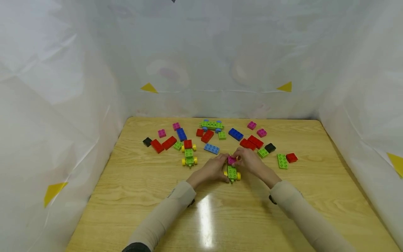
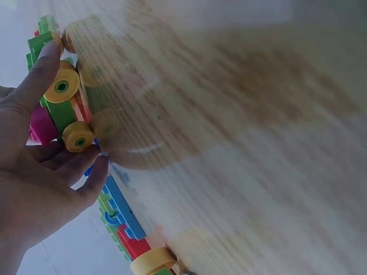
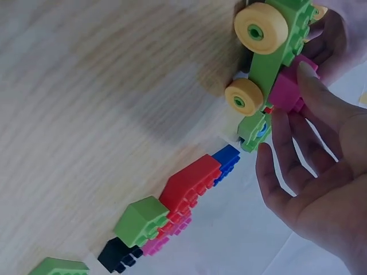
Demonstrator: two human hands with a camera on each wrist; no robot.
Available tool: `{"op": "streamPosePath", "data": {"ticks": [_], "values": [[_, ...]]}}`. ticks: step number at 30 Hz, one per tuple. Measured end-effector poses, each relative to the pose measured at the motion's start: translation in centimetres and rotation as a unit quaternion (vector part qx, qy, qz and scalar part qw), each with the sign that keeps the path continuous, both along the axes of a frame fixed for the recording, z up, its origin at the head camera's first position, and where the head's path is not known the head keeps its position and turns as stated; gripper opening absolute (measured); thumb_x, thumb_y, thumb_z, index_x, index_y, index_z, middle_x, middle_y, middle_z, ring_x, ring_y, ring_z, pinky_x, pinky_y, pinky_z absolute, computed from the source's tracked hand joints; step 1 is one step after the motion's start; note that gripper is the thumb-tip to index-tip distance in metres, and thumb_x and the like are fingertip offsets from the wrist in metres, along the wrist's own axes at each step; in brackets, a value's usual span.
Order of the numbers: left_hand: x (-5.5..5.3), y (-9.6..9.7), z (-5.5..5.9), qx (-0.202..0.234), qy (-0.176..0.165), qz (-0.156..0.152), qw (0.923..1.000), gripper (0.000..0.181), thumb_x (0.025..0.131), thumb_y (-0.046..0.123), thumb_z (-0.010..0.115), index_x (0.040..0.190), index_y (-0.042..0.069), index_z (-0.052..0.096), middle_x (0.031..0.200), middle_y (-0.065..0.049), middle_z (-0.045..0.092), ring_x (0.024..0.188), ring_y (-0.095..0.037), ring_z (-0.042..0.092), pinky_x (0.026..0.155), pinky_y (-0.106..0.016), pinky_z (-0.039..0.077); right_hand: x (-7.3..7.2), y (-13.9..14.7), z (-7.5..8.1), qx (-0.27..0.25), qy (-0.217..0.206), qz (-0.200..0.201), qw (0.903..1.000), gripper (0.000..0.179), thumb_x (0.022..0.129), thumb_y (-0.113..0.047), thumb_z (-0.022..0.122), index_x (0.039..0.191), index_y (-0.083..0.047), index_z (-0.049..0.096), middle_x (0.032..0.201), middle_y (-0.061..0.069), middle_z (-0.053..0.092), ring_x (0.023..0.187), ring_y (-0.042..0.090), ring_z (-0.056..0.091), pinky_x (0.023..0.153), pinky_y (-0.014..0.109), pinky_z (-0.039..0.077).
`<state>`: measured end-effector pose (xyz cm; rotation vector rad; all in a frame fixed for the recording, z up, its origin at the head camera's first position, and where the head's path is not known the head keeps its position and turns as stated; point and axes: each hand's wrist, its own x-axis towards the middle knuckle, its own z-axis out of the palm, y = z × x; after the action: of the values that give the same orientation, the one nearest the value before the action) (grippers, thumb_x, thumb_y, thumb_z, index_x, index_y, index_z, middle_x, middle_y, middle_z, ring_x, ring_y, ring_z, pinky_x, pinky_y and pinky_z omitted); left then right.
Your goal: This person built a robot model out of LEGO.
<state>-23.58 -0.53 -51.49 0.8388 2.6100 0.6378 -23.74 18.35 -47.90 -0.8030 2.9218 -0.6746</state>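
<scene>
A green toy car base (image 1: 232,172) with yellow wheels stands on the table between both hands. My left hand (image 1: 214,168) holds it from the side, thumb near one end and fingertips by the wheel at the other, as the left wrist view shows. On its far end sits a magenta brick (image 3: 288,87), which my right hand (image 1: 251,162) pinches between thumb and fingers. Whether the brick is fully pressed down cannot be told. To the left stands a second green car base (image 1: 189,158) with yellow wheels, carrying a red brick (image 1: 188,144) at its far end.
Beyond the hands lies a light blue brick (image 1: 211,148). A green car base with blue wheels (image 1: 212,125) stands near the back edge. Loose red, blue, magenta, black and green bricks spread to both sides, among them a long green brick (image 1: 282,161) at right.
</scene>
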Motion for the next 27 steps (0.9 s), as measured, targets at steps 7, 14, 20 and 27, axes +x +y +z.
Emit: {"op": "streamPosePath", "data": {"ticks": [7, 14, 20, 27], "values": [[0.02, -0.25, 0.14, 0.012, -0.005, -0.001, 0.9999, 0.104, 0.073, 0.041, 0.084, 0.151, 0.004, 0.025, 0.15, -0.009, 0.036, 0.134, -0.023, 0.04, 0.108, -0.045, 0.033, -0.3, -0.19, 0.06, 0.014, -0.016, -0.002, 0.9998, 0.022, 0.076, -0.014, 0.082, 0.095, -0.008, 0.072, 0.091, 0.003, 0.066, 0.074, 0.016, 0.06, 0.063, 0.031, 0.051], [-0.07, -0.06, 0.28, 0.013, -0.012, -0.004, 0.9998, 0.105, 0.073, 0.04, 0.084, 0.151, 0.006, 0.024, 0.151, -0.008, 0.035, 0.135, -0.023, 0.039, 0.109, -0.044, 0.032, 0.16, -0.27, 0.12, 0.02, -0.014, -0.016, 0.9996, 0.021, 0.077, -0.012, 0.081, 0.094, -0.01, 0.07, 0.093, 0.002, 0.065, 0.078, 0.017, 0.061, 0.065, 0.034, 0.053], [-0.02, -0.03, 0.02, 0.016, -0.017, -0.004, 0.9997, 0.105, 0.072, 0.04, 0.085, 0.151, 0.006, 0.026, 0.15, -0.008, 0.036, 0.134, -0.023, 0.04, 0.109, -0.042, 0.033, 0.31, -0.33, 0.13, 0.009, -0.033, -0.025, 0.9991, 0.022, 0.076, -0.013, 0.082, 0.095, -0.008, 0.072, 0.093, 0.003, 0.066, 0.079, 0.019, 0.062, 0.068, 0.035, 0.053], [-0.01, -0.13, -0.15, 0.016, -0.003, -0.001, 0.9999, 0.105, 0.071, 0.04, 0.085, 0.15, 0.006, 0.026, 0.15, -0.008, 0.037, 0.133, -0.023, 0.041, 0.108, -0.041, 0.034, 0.17, -0.33, -0.04, -0.005, -0.035, -0.026, 0.999, 0.026, 0.075, -0.015, 0.083, 0.097, -0.007, 0.072, 0.092, 0.004, 0.066, 0.074, 0.016, 0.06, 0.065, 0.03, 0.051]]}}
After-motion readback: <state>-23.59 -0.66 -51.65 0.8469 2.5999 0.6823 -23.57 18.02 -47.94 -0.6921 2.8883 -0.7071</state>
